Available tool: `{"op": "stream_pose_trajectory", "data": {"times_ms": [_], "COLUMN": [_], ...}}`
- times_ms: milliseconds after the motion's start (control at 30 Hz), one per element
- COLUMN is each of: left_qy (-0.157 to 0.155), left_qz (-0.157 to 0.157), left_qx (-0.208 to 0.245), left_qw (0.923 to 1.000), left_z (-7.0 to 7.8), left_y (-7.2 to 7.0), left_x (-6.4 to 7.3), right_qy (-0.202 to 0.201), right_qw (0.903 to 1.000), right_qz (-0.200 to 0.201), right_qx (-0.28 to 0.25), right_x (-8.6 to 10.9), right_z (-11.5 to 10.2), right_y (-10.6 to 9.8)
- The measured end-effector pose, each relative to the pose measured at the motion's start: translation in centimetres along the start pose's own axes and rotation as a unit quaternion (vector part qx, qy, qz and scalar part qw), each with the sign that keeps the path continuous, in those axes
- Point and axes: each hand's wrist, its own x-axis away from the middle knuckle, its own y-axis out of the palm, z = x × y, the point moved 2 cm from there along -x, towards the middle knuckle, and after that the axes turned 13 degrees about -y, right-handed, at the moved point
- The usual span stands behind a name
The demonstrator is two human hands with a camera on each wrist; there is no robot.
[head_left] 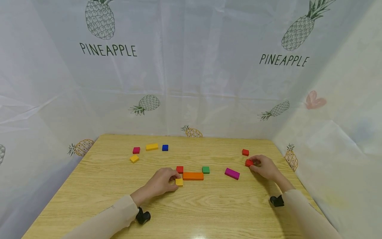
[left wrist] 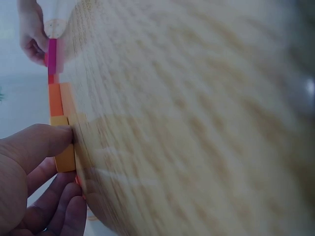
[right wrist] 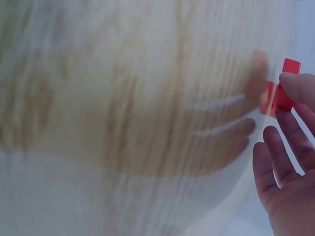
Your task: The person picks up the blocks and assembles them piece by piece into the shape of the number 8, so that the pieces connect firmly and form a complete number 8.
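My left hand (head_left: pixel 162 182) pinches a small yellow block (head_left: pixel 179 182) between thumb and fingers, at the left end of a long orange block (head_left: pixel 193 176). Just behind it a red block (head_left: pixel 179 169) sits near the orange one's far left corner. In the left wrist view the thumb lies over the yellow block's (left wrist: pixel 65 157) near face. Toward the table's right side, my right hand (head_left: pixel 265 167) holds another red block (head_left: pixel 249 163) by thumb and fingertips. The right wrist view shows that red block (right wrist: pixel 286 93) lifted off the table, its other fingers spread below.
A third red block (head_left: pixel 245 152) lies behind the right hand. A purple block (head_left: pixel 232 173) and a green block (head_left: pixel 206 170) lie between the hands. Back left are a pink block (head_left: pixel 136 150), two yellow blocks (head_left: pixel 152 147) and a blue block (head_left: pixel 165 147). Hanging cloth (head_left: pixel 185 73) borders the table.
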Motion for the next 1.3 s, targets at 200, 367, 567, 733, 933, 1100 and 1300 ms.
{"op": "stream_pose_trajectory", "data": {"times_ms": [200, 367, 567, 733, 933, 1100, 1300], "left_qy": [0.002, 0.000, -0.002, -0.001, 0.005, 0.005, 0.005], "left_qz": [-0.001, -0.003, -0.006, -0.005, -0.001, -0.001, -0.002], "left_qx": [-0.004, -0.006, -0.009, -0.010, -0.011, -0.011, -0.010], "left_qw": [1.0000, 1.0000, 0.9999, 0.9999, 0.9999, 0.9999, 0.9999], "left_z": [0.0, -0.1, -0.2, -0.2, -0.2, -0.1, -0.1], "left_y": [-0.1, 0.0, 0.1, 0.1, 0.0, 0.0, 0.1], "left_x": [0.0, -0.1, -0.1, -0.1, -0.1, -0.1, -0.1], "right_qy": [-0.022, -0.041, -0.071, -0.102, -0.136, -0.158, -0.175], "right_qw": [0.9997, 0.9991, 0.9973, 0.9947, 0.9905, 0.9871, 0.9839], "right_qz": [0.010, 0.014, 0.011, 0.001, -0.003, -0.006, -0.020], "right_qx": [0.000, 0.000, -0.013, -0.013, -0.019, -0.023, -0.029], "right_x": [-0.1, -0.6, -1.1, -1.2, -1.4, -1.5, -1.5], "right_z": [-0.8, -2.0, -4.6, -7.0, -9.7, -11.6, -13.0], "right_y": [-0.5, -0.9, -0.8, -0.2, 0.5, 1.1, 2.1]}}
